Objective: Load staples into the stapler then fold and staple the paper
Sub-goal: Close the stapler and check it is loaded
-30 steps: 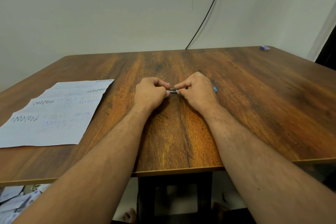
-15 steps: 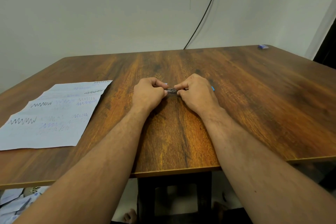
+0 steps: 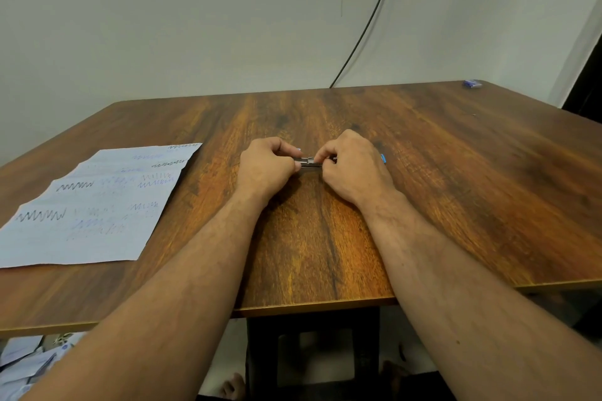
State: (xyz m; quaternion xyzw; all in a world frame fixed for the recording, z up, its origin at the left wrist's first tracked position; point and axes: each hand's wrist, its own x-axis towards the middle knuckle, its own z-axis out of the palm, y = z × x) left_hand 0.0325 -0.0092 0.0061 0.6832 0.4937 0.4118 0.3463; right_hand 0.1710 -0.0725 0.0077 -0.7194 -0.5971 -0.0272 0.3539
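A small metal stapler (image 3: 308, 162) lies low on the wooden table (image 3: 456, 189), mid-table. My left hand (image 3: 265, 168) grips its left end, and my right hand (image 3: 353, 166) pinches its right part with thumb and forefinger. A blue tip (image 3: 383, 158) of the stapler sticks out past my right hand. Most of the stapler is hidden by my fingers, and I cannot make out any staples. The paper (image 3: 94, 202), a creased white sheet with scribbled zigzags, lies flat at the left of the table.
A small blue box (image 3: 472, 83) sits at the far right corner of the table. A black cable (image 3: 365, 26) runs down the wall behind. Loose papers (image 3: 22, 365) lie on the floor at lower left, below the table's front edge.
My hands have stayed on the stapler; more of its metal middle shows between my fingers now. The paper has not moved.
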